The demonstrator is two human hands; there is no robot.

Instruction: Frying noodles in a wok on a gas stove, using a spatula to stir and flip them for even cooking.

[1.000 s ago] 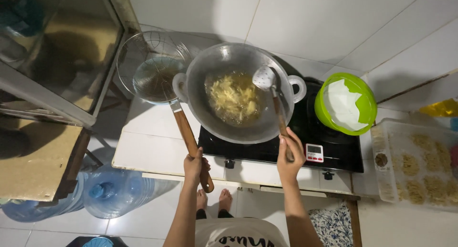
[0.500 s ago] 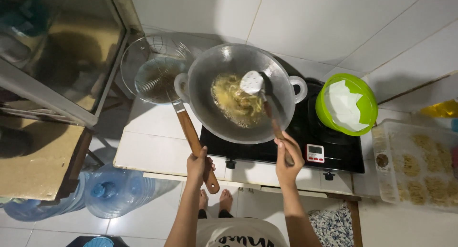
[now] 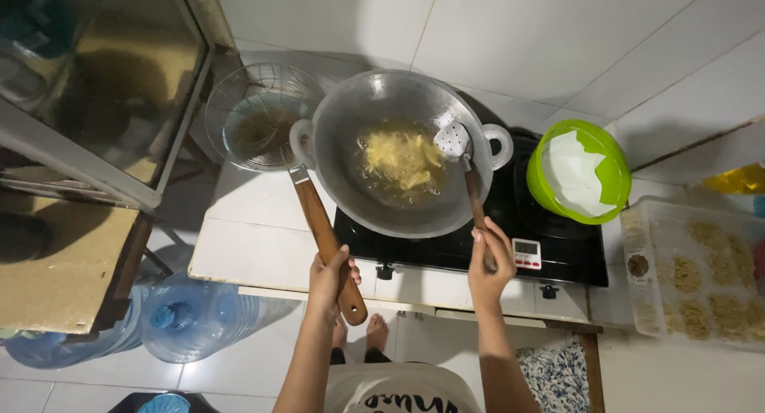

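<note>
Head view, spatula in right hand

"What can't you see well?"

"The clear tray of little yellow lumps runs off the right edge. The lumps are too blurry to tell what they are."

"And the spoon?"

"The right hand wraps its wooden handle, so the handle's end is hidden. The left hand covers part of the strainer handle too."

"What's under the wok?"

"It hides most of the stove top, and a bit of the wire strainer."

"Anything else?"

"The water jugs sit partly under the counter. The little timer is too small to read."
</note>
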